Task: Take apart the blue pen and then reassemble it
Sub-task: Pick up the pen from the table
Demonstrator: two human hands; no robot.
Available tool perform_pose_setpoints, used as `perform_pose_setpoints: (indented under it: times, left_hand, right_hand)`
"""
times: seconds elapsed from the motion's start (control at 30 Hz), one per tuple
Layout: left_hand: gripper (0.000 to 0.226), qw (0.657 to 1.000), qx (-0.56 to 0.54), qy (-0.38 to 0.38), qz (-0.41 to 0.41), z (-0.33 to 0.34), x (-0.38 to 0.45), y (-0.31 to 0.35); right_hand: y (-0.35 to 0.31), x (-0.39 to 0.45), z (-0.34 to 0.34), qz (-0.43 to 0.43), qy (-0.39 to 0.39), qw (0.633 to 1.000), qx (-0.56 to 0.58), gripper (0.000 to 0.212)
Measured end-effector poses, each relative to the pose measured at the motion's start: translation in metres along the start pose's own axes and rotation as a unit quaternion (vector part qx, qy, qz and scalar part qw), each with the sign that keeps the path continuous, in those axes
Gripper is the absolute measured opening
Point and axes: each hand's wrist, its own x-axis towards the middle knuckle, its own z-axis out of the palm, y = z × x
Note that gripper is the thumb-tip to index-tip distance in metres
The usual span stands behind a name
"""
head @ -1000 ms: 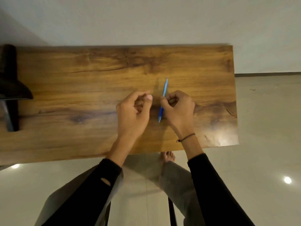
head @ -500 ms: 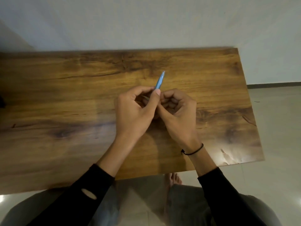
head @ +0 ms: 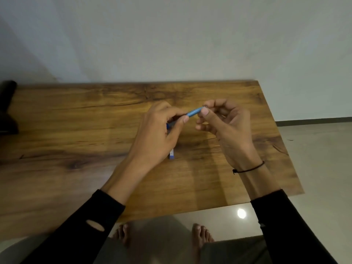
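My left hand (head: pixel 158 134) grips the light blue pen barrel (head: pixel 194 112) above the middle of the wooden table (head: pixel 76 130); only its right end shows past my fingers. My right hand (head: pixel 226 126) pinches the barrel's right tip between thumb and forefinger. A darker blue bit (head: pixel 168 126) peeks out beside my left palm. Below the left hand a short blue and white piece (head: pixel 171 154) sticks out over the table; whether it lies there or is held, I cannot tell.
A dark object (head: pixel 7 107) stands at the table's far left edge. A plain wall runs behind the table. Glossy floor lies to the right and in front, where my bare feet (head: pixel 163 235) show under the near edge.
The pen has turned from pointing away from me to lying nearly sideways. My hands have moved apart, the right one now at the pen's right tip. The camera has tilted up.
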Motion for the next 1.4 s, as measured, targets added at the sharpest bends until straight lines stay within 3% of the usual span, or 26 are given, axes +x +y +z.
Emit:
perform_pose_setpoints:
  times: [0.2, 0.33, 0.4, 0.5, 0.6, 0.8, 0.87, 1.03, 1.2, 1.3, 1.4]
  left_hand:
    - [0.019, 0.999, 0.047, 0.001, 0.025, -0.013, 0.01, 0.003]
    - [0.021, 0.998, 0.062, 0.0, 0.017, -0.019, 0.017, -0.003]
    - [0.022, 0.997, 0.076, -0.001, 0.005, -0.022, 0.018, -0.007]
    - [0.021, 0.996, 0.092, 0.009, -0.005, -0.026, 0.02, -0.011]
    - [0.02, 0.995, 0.098, 0.013, -0.011, -0.027, 0.02, -0.011]
    - [0.022, 0.994, 0.109, -0.003, -0.013, -0.027, 0.019, -0.01]
    - [0.023, 0.994, 0.107, -0.006, -0.013, -0.027, 0.019, -0.011]
    - [0.023, 0.995, 0.099, -0.023, 0.013, -0.022, 0.019, -0.009]
    - [0.021, 0.995, 0.093, -0.027, 0.028, -0.017, 0.018, -0.008]
    - [0.021, 0.996, 0.083, -0.022, 0.03, -0.015, 0.019, -0.008]
    - [0.019, 0.997, 0.071, -0.014, 0.033, -0.013, 0.02, -0.007]
  right_hand:
    - [-0.008, 0.003, -0.003, -0.008, -0.011, 1.0, -0.005, 0.016]
    - [-0.009, 0.012, -0.008, -0.022, 0.0, 1.0, 0.007, 0.011]
    - [-0.005, 0.017, -0.015, -0.05, 0.014, 0.988, -0.144, 0.01]
    - [0.012, 0.017, -0.019, -0.036, -0.029, 0.904, -0.425, 0.016]
    - [0.021, 0.016, -0.015, -0.034, -0.051, 0.873, -0.484, 0.016]
    - [0.015, 0.02, -0.018, 0.005, -0.069, 0.873, -0.482, 0.027]
    - [0.007, 0.02, -0.022, 0.002, -0.054, 0.891, -0.451, 0.032]
    - [-0.009, 0.018, -0.013, -0.074, -0.022, 0.949, -0.305, 0.012]
    - [-0.008, 0.016, -0.004, -0.058, -0.024, 0.955, -0.288, 0.002]
    - [-0.006, 0.016, -0.004, -0.038, 0.007, 0.958, -0.285, 0.012]
    - [-0.003, 0.017, -0.003, -0.034, 0.021, 0.947, -0.317, 0.008]
